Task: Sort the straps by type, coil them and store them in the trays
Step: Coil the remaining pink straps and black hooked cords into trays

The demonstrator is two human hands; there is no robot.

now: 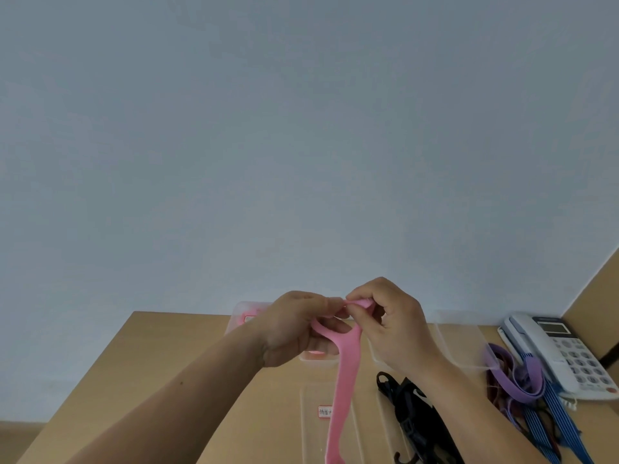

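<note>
- A light brown wooden tabletop (174,356) filled the lower part of the view, below a pale blue-grey wall (301,128).
- A clear plastic tray (239,313) stood at the table's far edge, partly hidden behind the left hand, with something pink inside.
- The left hand (294,329) was raised above the table, its fingers curled round the looped upper part of a flat pink fabric strap (345,383).
- The pink strap hung from both hands down to the bottom edge, over a second clear tray (310,440) bearing a small white label (324,411).
- The right hand (392,329) pinched the strap's top end between thumb and forefinger.
- Black straps with a dark hook (418,426) lay below the right forearm; whether they lay inside a tray could not be told.
- A third clear tray (469,346) stood just right of the right hand.
- A purple elastic strap (531,373) lay looped over that tray's right rim, upon blue-and-white striped straps (556,416).
- A white desk telephone (566,353) stood at the far right.
</note>
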